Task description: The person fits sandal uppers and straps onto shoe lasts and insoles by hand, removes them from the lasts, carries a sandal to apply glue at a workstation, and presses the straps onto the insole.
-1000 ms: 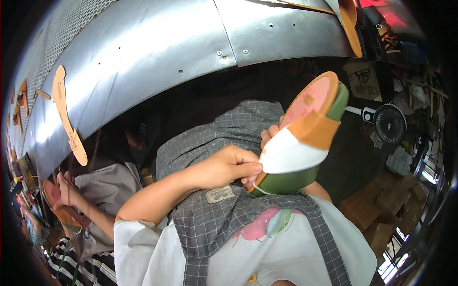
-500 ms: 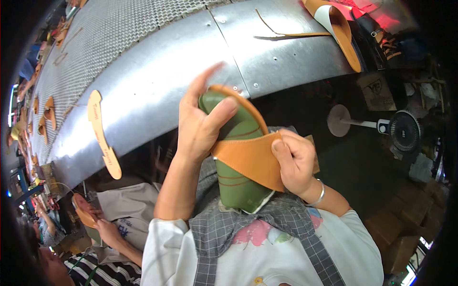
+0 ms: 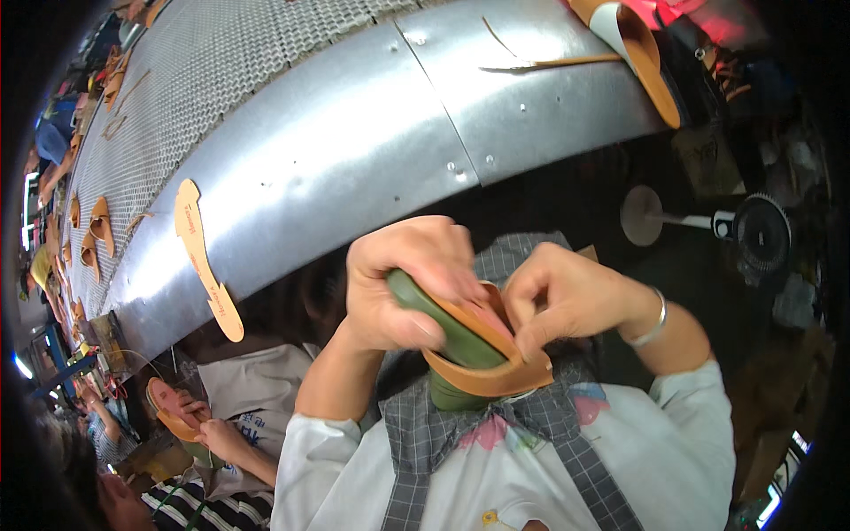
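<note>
Tan leather curls over a green shoe last (image 3: 443, 332) at the centre of the frame, and we hold both close above our checked apron (image 3: 531, 460). Our left hand (image 3: 403, 283) has a tight grip around the top of the last, fingers wrapped over it. Our right hand (image 3: 567, 296) pinches the upper edge of the leather piece (image 3: 482, 376) in a narrow grip, thumb and fingers pressed together. The piece's lower edge bows out below the last. Beyond our hands, the curved metal tabletop (image 3: 354, 142) runs across the upper frame with bare sheet along its near edge. A flat tan insole (image 3: 204, 257) overhangs that edge at left, well apart from us. At lower left, another person's hands (image 3: 190, 416) hold a similar piece.
</note>
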`<state>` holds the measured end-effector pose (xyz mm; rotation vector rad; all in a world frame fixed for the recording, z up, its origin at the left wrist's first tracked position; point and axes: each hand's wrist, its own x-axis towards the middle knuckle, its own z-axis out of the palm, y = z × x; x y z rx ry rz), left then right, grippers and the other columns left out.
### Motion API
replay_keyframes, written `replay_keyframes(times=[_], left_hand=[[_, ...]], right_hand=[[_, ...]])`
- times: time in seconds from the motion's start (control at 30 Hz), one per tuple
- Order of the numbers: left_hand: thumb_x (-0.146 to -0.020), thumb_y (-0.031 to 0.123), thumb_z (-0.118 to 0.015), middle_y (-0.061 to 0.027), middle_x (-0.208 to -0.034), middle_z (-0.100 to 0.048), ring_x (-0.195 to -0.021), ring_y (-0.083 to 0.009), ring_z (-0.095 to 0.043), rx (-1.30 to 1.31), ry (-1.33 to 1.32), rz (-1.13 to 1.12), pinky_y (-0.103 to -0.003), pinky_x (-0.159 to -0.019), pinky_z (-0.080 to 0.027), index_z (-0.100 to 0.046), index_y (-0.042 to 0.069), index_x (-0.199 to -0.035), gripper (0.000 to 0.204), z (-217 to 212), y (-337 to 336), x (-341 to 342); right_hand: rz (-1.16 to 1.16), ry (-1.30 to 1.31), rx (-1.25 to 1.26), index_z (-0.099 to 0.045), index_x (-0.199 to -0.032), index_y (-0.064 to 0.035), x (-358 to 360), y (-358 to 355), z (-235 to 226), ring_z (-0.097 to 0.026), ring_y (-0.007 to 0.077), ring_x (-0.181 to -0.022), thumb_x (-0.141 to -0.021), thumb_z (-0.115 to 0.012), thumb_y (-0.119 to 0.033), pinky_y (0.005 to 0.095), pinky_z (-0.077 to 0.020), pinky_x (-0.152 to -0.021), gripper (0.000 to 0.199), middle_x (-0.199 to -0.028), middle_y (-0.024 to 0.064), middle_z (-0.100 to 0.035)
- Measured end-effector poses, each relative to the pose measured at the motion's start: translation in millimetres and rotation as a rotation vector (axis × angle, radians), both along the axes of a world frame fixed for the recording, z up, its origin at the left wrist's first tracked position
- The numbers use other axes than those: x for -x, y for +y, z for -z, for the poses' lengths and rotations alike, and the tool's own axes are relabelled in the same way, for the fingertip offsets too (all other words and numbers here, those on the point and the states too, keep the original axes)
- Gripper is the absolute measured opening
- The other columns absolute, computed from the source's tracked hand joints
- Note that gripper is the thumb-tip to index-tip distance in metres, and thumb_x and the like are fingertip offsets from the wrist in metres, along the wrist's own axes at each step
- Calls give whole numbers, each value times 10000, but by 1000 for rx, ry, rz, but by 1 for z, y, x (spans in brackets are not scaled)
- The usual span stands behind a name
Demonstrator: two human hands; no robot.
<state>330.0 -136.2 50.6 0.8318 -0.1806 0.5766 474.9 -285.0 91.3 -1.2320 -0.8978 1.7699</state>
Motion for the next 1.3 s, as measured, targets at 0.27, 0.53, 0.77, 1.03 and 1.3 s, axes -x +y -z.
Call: replay_keyframes(times=[0.27,0.53,0.77,1.03,1.3], left_hand=[[-783,352,-759,-74,-749,-558,-675,-195,-563,176,209,-142,-304,-629,-518,-524,79,-872,371,17,0,10],[-861,448,-657,-43,-781,-533,-736,-195,-533,272,228,-131,-296,-684,-470,-517,129,-904,351,58,-1,34],[-860,422,-672,-36,-781,-554,-716,-196,-545,321,112,-86,-299,-677,-476,-531,137,-884,319,55,-17,26],[-795,456,-729,-18,-788,-564,-732,-179,-575,273,-146,136,-288,-701,-464,-516,146,-861,382,40,-21,-7],[-807,414,-728,-24,-774,-562,-712,-176,-569,257,-80,104,-281,-696,-464,-519,149,-858,341,34,-11,-16]], right_hand=[[287,-79,-39,-570,-687,21,24,-32,11,-508,103,-573,-882,-663,-221,259,-424,-545,324,-669,39,-535],[124,-107,-155,-573,-752,30,21,-69,27,-513,136,-780,-916,-562,-162,277,-442,-696,252,-994,118,-515],[20,-108,-242,-579,-759,19,17,-74,41,-520,130,-720,-892,-607,-148,275,-446,-666,215,-934,101,-534],[-7,284,95,-427,-1248,29,35,-74,58,-524,126,-979,-711,-812,-214,292,-444,-877,704,-1036,73,-569],[65,408,30,-247,-1446,2,10,-72,54,-447,203,-1226,-703,-822,-304,327,-384,-1019,988,-1319,149,-461]])
